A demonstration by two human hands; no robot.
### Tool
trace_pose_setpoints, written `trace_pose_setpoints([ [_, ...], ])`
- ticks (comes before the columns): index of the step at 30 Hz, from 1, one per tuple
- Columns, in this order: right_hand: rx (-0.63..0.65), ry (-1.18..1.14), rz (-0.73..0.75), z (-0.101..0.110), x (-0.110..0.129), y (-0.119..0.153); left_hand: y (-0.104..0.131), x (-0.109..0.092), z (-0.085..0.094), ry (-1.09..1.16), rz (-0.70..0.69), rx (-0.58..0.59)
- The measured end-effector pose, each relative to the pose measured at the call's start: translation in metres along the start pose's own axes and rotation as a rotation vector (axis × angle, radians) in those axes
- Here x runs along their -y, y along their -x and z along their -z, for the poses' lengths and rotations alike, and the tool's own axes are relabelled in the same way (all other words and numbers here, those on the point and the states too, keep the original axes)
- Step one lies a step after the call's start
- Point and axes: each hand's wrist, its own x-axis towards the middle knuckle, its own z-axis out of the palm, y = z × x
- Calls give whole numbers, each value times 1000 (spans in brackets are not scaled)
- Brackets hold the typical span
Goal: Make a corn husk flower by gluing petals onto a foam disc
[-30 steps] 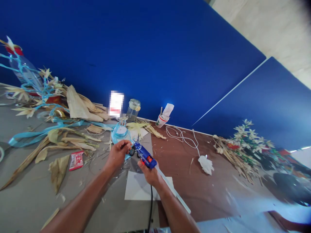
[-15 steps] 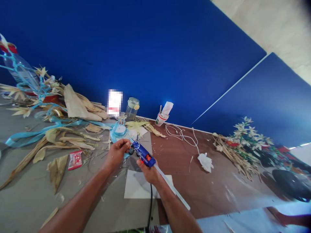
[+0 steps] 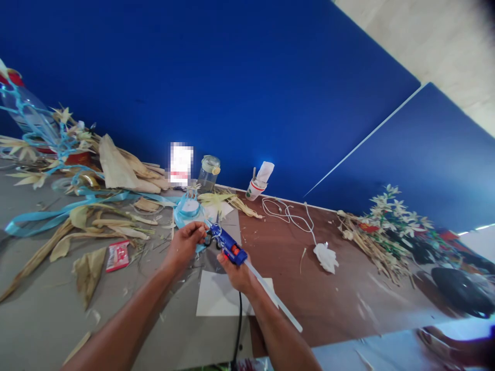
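Observation:
A blue hot glue gun point(image 3: 229, 243) is gripped in my right hand point(image 3: 237, 270), its nozzle pointing up and to the left. From its back end a long pale glue stick point(image 3: 284, 309) slants down to the right, and a black cord point(image 3: 240, 330) hangs below. My left hand point(image 3: 191, 238) is closed in a pinch close to the nozzle; whatever lies between its fingertips is too small to make out. Just behind that hand sits a roll of light blue ribbon point(image 3: 187, 208). Under the right hand lies a white sheet point(image 3: 212, 296).
Dried husks point(image 3: 119, 170), ribbon and a red packet point(image 3: 117, 256) cover the left side. At the back stand a jar point(image 3: 209, 172) and a white cup point(image 3: 255, 189). A white cable point(image 3: 309, 221), crumpled tissue point(image 3: 326, 257) and white flowers point(image 3: 390, 211) lie to the right.
The view has shifted very slightly. Both hands keep nearly the same pose around the glue gun. At the lower right edge, another person's limb has moved.

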Motion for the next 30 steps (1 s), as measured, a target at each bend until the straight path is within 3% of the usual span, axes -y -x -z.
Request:
trace_pose_setpoints([
  [30, -7, 2, -32, 2, 5, 0, 1, -2, -1, -15, -16, 17],
])
